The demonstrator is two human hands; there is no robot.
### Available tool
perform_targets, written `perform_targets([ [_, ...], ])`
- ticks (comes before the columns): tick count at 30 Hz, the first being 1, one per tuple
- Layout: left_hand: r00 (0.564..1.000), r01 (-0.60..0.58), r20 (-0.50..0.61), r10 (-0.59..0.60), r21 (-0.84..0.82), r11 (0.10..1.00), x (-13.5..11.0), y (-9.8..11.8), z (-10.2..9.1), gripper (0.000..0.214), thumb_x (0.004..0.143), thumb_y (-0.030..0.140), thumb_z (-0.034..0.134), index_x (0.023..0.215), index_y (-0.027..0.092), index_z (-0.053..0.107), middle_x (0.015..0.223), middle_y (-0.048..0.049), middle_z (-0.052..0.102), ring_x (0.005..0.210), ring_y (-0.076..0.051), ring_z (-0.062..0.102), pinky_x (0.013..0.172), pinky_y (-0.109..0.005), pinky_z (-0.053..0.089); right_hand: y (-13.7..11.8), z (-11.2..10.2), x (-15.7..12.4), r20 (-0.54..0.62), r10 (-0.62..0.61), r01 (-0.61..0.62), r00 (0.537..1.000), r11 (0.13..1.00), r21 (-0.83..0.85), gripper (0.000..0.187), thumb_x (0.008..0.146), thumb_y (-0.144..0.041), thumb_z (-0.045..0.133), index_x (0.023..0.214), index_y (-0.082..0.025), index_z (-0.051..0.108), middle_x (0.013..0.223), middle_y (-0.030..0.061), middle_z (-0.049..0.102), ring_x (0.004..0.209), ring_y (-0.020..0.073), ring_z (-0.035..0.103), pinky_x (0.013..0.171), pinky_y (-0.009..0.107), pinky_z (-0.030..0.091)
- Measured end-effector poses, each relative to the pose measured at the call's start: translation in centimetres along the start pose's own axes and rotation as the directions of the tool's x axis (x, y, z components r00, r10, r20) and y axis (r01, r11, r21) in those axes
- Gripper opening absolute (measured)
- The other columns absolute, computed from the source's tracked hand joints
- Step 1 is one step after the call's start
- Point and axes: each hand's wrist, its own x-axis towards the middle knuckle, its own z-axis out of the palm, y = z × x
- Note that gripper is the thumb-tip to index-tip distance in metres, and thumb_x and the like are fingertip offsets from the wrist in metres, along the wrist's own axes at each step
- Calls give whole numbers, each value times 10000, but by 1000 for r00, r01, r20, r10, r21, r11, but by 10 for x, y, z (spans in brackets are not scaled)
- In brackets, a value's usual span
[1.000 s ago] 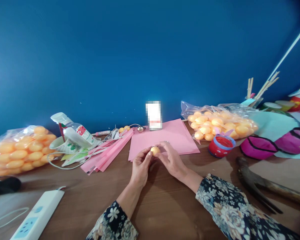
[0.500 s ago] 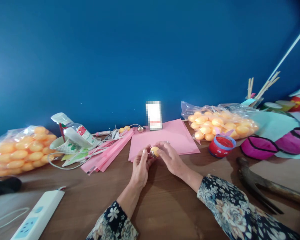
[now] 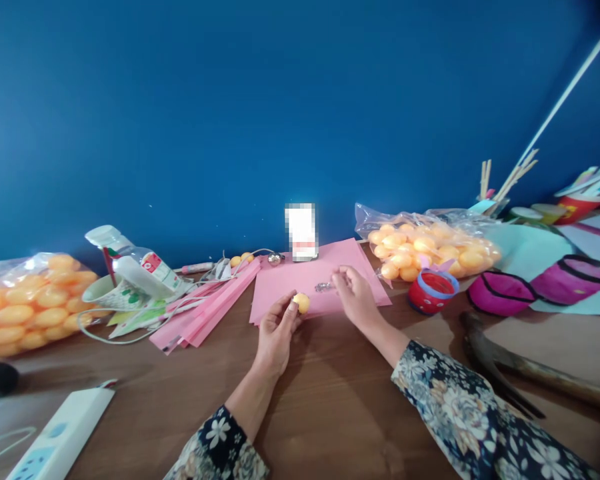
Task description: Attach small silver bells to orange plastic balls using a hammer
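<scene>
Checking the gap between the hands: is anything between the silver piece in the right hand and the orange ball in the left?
Nothing visible does. The small shiny silver piece in the right hand and the small round orange ball in the left hand are apart, with only the flat pink paper sheet beneath the gap.

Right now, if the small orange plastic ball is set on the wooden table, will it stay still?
Probably not: the small orange plastic ball looks round and smooth, and the wooden table is flat, so it may roll. It seems light, since the left hand pinches it with fingertips alone.
</scene>
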Motion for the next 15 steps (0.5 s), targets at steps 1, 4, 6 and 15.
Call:
perform_targets([
  [1,1000,0,-3,0,-2,1000,0,0,0,382,697,332,684,1048,188,640,1062,-69,660,927,-167,621,847,-314,487,4,-5,5,-25,6,-8,1000,997,-76,202,853,-318,457,938,-171,568,823,49,654,758,171,616,694,276,467],
  [4,1000,4,-11,-4,9,1000,1,0,1,389,685,330,693,1041,184,645,1050,-68,663,891,-154,627,845,-312,487,11,-17,15,32,9,1,999,951,-308,156,832,-258,466,872,-173,590,819,51,673,763,175,619,689,266,451],
  [6,1000,5,-12,-5,-1,1000,1,0,1,393,690,344,687,1044,178,644,1036,-70,664,889,-163,629,845,-330,491,13,-22,18,111,8,41,994,904,-426,154,835,-236,456,847,-188,601,829,43,683,770,173,622,675,256,439],
  [15,1000,14,-8,-15,-62,998,-1,3,1,418,752,390,618,1108,174,600,1003,-76,652,857,-182,642,790,-358,518,16,-15,10,247,-72,217,966,746,-630,133,819,-198,506,859,-192,633,881,58,646,849,194,553,723,266,371],
])
